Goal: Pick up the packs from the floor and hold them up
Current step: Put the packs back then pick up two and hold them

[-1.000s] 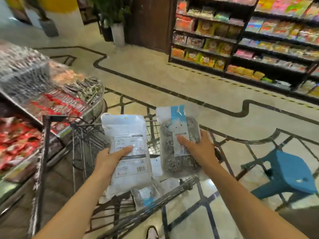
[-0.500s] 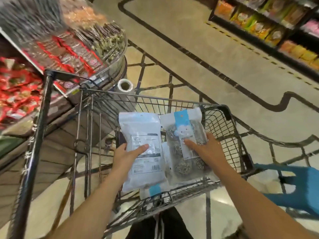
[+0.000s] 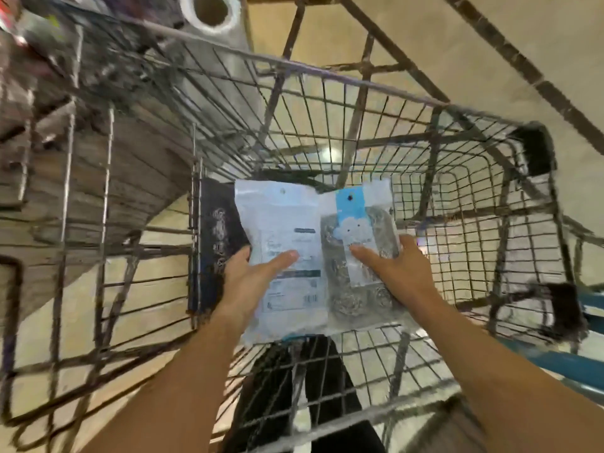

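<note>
My left hand (image 3: 251, 282) grips a white pack (image 3: 281, 223) with a printed label and a barcode, thumb across its front. Beside it on the right, my right hand (image 3: 397, 273) holds a clear pack of steel scourers (image 3: 359, 223) with a blue header card, thumb on its label. The two packs touch side by side, low inside the wire shopping cart (image 3: 457, 197). Another pack's blue edge peeks out below them.
A dark pack (image 3: 215, 237) stands against the cart's left wall. A wooden display stand (image 3: 98, 178) rises at the left, with a tape roll (image 3: 210, 11) above. A blue stool (image 3: 585, 361) is at the right, outside the cart. My dark trouser legs (image 3: 313, 387) show under the cart's near end.
Both hands have gone down with the packs, from held up above the cart to low inside its basket. The view has tilted steeply downward.
</note>
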Demonstrator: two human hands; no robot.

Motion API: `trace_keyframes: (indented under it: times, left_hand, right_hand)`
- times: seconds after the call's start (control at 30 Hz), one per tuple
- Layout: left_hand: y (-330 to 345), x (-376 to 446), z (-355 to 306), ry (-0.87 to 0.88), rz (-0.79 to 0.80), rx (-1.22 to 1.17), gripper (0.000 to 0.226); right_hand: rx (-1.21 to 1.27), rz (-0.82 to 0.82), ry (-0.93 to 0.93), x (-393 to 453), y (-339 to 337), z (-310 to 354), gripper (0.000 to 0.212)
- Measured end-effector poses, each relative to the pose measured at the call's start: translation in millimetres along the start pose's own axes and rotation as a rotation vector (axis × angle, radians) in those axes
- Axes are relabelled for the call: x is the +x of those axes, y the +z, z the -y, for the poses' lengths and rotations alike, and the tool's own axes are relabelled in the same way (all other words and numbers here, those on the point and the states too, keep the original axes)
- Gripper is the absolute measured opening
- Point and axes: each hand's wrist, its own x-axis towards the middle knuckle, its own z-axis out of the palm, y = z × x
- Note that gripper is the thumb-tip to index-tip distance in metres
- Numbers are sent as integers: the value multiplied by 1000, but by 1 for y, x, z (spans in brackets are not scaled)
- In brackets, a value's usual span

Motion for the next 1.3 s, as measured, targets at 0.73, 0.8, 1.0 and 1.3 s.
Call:
trace_keyframes:
  times: [0.73,0.8,1.0,1.3]
  left_hand:
    - [23,75,96,-109,-24,54,37]
    - [24,77,97,-96,-17,59,41]
    - [32,75,101,-9,-102,239,46]
    - [39,31,65,182,-224,1114,88]
  right_hand:
    - [-35,3,13,48,61,-69,80]
    - [-27,16,20,50,61,-72,71]
    - [-233,58,-11,52,66,-75,80]
    - [-729,56,-50,40,43,-46,104]
